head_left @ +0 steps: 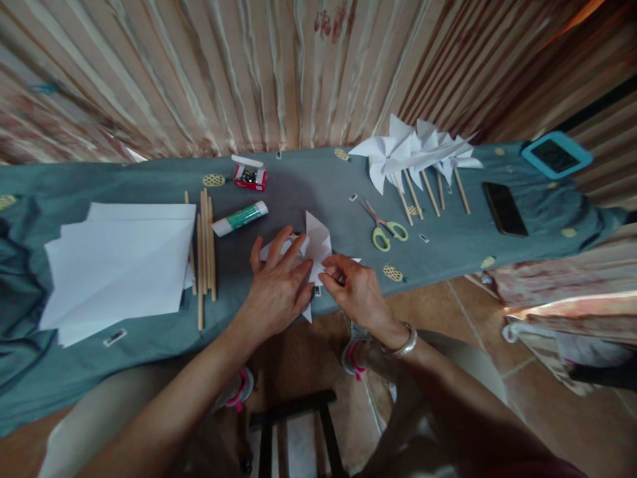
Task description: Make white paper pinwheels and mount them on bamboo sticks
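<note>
A white paper pinwheel (318,242) lies at the front edge of the cloth-covered table, largely covered by my hands. My left hand (279,285) rests on it from the left, fingers spread across the paper. From the right, my right hand (355,285) pinches the paper's right side with thumb and forefinger. Whether something small is also in that pinch is hidden. Just beyond my left hand lies a green and white glue stick (241,218). Scissors (383,227) with light green handles lie to the right, blades pointing away.
Left stand a stack of white paper (119,265) and several wooden sticks (206,252). A small red box (250,176) of metal pins is open at the back. Finished pinwheels (398,153) on sticks, a phone (504,208) and a blue-framed device (556,155) lie right. Curtains hang behind.
</note>
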